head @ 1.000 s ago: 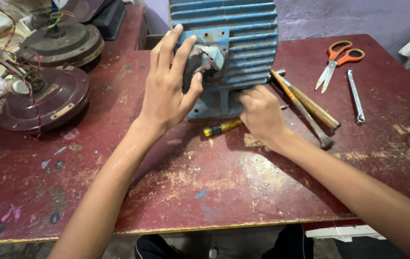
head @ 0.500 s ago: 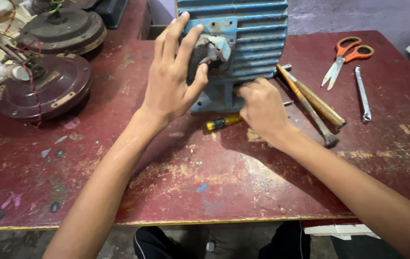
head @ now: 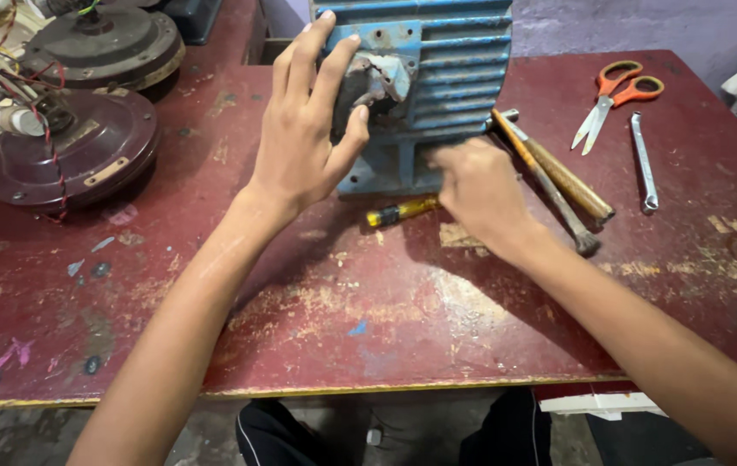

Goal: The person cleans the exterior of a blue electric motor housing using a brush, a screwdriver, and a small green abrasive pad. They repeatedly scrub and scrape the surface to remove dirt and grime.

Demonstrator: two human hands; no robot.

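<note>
- The fingers (head: 304, 60) of the left hand (head: 304, 147) are spread apart and laid flat against the face of the blue ribbed motor housing (head: 446, 60), with the thumb pressed beside the grey fitting (head: 377, 78) on that face; nothing is clamped.
- The right hand (head: 476, 190) is held at the lower right foot of the motor housing, its fingers curled under and hidden behind the knuckles, so whether they are closed on anything cannot be told.
- The motor housing is stood on the red, worn counter (head: 386, 302), at its far middle, partly cut off by the top edge of the view.
- A yellow-handled screwdriver (head: 401, 210) is seen lying on the counter just in front of the motor housing, between the two hands, its tip covered by the right hand.
- A hammer (head: 550, 185) and a wooden handle (head: 569, 183) are laid slantwise just right of the motor housing, close behind the right hand.
- Orange-handled scissors (head: 612, 97) and a slim metal spanner (head: 643, 160) are placed farther right of the motor housing, apart from the hammer.
- A dark red ceiling fan motor (head: 71, 151) with red wiring is set well left of the motor housing, with a second, darker fan motor (head: 105, 47) behind it.
- No container is shown.
</note>
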